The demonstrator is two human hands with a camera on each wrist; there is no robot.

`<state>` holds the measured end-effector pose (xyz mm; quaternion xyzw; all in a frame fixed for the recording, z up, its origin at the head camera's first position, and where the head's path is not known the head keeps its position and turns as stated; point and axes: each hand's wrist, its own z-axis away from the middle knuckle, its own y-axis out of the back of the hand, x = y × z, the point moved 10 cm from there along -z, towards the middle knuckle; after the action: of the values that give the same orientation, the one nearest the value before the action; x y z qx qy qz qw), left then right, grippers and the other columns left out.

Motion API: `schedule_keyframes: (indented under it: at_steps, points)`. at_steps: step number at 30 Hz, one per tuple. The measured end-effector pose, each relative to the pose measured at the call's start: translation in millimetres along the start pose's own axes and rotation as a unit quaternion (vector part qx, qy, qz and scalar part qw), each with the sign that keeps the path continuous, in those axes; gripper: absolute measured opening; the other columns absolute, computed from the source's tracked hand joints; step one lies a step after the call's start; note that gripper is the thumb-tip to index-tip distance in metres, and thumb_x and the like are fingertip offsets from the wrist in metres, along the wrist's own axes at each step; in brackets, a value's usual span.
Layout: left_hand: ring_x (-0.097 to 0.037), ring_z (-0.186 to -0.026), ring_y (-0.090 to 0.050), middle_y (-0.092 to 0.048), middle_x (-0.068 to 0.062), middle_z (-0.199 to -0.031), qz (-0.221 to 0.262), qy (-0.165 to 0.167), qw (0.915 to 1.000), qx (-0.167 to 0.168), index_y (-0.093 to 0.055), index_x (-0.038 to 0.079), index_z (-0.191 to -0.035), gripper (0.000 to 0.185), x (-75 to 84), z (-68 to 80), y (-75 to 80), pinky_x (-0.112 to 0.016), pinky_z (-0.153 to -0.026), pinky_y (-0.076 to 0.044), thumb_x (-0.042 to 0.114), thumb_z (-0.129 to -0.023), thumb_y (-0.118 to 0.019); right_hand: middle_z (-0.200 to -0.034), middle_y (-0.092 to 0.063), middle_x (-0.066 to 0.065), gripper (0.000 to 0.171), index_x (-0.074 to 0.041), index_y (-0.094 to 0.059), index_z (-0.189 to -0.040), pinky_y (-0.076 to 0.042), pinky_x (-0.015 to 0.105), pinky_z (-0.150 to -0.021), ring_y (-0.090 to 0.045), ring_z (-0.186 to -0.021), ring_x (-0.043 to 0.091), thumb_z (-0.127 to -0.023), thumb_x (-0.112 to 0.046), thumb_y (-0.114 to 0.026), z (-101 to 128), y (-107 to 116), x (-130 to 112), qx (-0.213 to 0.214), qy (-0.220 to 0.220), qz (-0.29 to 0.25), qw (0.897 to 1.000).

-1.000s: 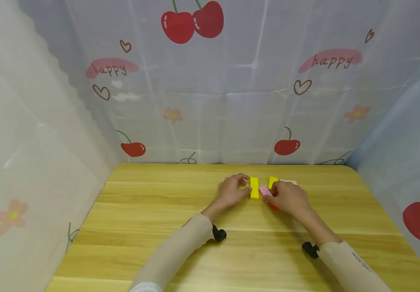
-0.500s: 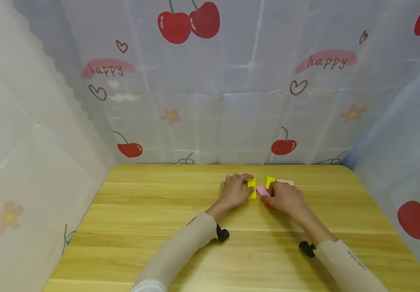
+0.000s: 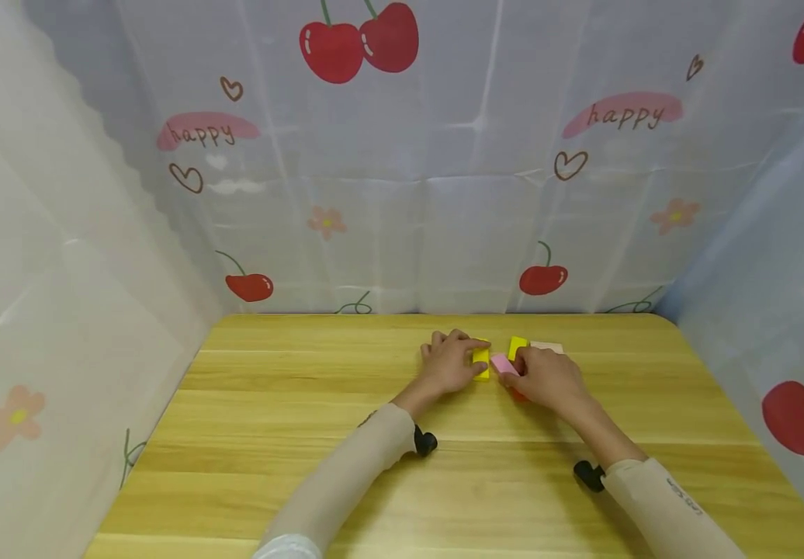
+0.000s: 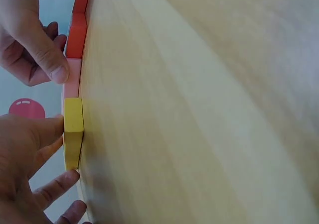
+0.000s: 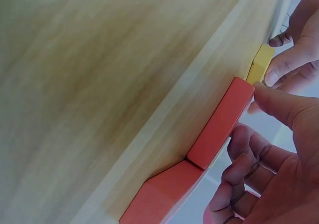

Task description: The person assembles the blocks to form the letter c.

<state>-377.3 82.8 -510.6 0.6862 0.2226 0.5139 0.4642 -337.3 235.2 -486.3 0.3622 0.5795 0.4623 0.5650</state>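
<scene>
- Left hand [image 3: 446, 366]: thumb and forefinger pinching an oblong, smooth yellow block [image 4: 74, 117] on the desk [image 3: 304, 388].
- Right hand [image 3: 550, 378]: fingers curled, pinching a straight-edged pink block [image 3: 501, 363] near it.
- Flat-faced red block [image 5: 222, 124] by the right fingers.
- Desk: streaked wood grain.
- Behind, a creased, cherry-printed sheet [image 3: 437, 233].

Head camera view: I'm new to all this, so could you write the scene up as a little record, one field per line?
Surface: wood-grained table
Left: left hand, thumb and finger gripping a yellow block
Right: right hand, thumb and finger on a pink block
Partly hidden: red block, under the right hand
Beyond the right hand: second yellow block and pale block
Backdrop: pale sheet printed with cherries, hearts, flowers and "happy"
</scene>
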Motion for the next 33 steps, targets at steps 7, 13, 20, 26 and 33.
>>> schedule_keyframes:
  at_steps: [7,13,20,26,33]
  points:
    - [-0.028,-0.129,-0.044,-0.059,0.005,-0.152,-0.017,-0.001,0.9998,-0.01,-0.063,0.046,-0.149,0.044,-6.4,1.8,3.8,-0.045,-0.093,-0.029,0.049,-0.105,-0.068,-0.071,-0.059,0.0,0.032,-0.014,-0.067,-0.087,-0.037,0.034,-0.057,-0.053,-0.064,0.018,-0.096,-0.043,-0.079,-1,2,-1,0.006,0.003,0.007,1.0]
    - [-0.029,-0.13,-0.045,-0.059,0.005,-0.153,-0.024,-0.002,0.9997,-0.008,-0.063,0.045,-0.149,0.044,-14.6,7.0,9.1,-0.046,-0.093,-0.03,0.048,-0.105,-0.068,-0.072,-0.061,-0.001,0.029,-0.013,-0.07,-0.09,-0.038,0.033,-0.058,-0.053,-0.064,0.018,-0.096,-0.04,-0.08,-1,1,-3,0.007,0.017,0.004,1.0]
    - [-0.028,-0.128,-0.045,-0.059,0.006,-0.154,-0.029,-0.001,0.9996,-0.007,-0.063,0.045,-0.15,0.046,-25.0,14.6,17.8,-0.044,-0.089,-0.027,0.047,-0.105,-0.069,-0.076,-0.062,-0.001,0.024,-0.012,-0.077,-0.097,-0.037,0.033,-0.061,-0.052,-0.068,0.017,-0.096,-0.035,-0.081,-3,5,-6,0.022,0.033,-0.006,0.999]
    - [-0.028,-0.129,-0.044,-0.06,0.005,-0.153,-0.028,-0.009,0.9995,-0.008,-0.063,0.043,-0.15,0.046,-36.3,24.8,25.2,-0.044,-0.09,-0.027,0.046,-0.104,-0.07,-0.081,-0.067,0.0,0.024,-0.012,-0.081,-0.105,-0.041,0.033,-0.066,-0.055,-0.072,0.017,-0.096,-0.034,-0.082,-7,3,-8,0.02,0.035,-0.006,0.999]
    - [-0.028,-0.131,-0.045,-0.061,0.006,-0.152,-0.04,-0.008,0.9991,-0.013,-0.063,0.047,-0.149,0.045,-53.1,41.8,35.9,-0.043,-0.091,-0.029,0.049,-0.104,-0.069,-0.088,-0.071,0.001,0.024,-0.012,-0.082,-0.109,-0.045,0.034,-0.07,-0.059,-0.077,0.016,-0.097,-0.032,-0.081,-11,1,-13,0.008,0.043,-0.014,0.999]
